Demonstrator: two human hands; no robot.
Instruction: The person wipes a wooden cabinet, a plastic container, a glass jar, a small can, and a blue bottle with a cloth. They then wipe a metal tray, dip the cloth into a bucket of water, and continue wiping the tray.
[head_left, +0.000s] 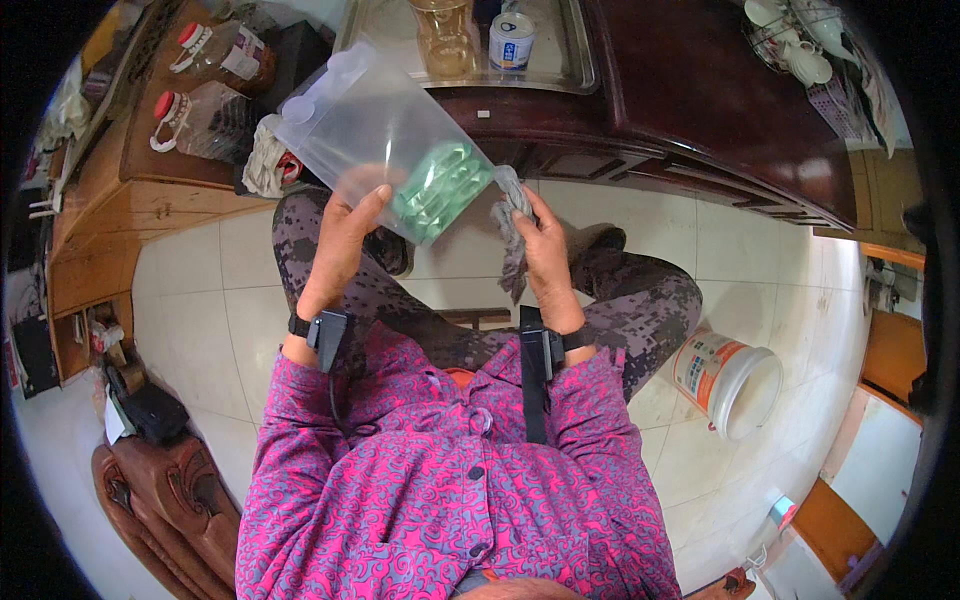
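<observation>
A clear plastic container, with a green faceted part at one end, is tilted above my knees. My left hand grips its near side, the thumb on the outer face and the other fingers partly seen through or behind the plastic. A crumpled grey cloth hangs from my right hand, pinched between thumb and fingers. The top of the cloth meets the container's green end at its right corner.
Ahead, a metal tray on a dark wooden cabinet holds an amber container and a can. Red-capped plastic jugs and a crumpled cloth are at left. A white bucket lies on the tiled floor at right.
</observation>
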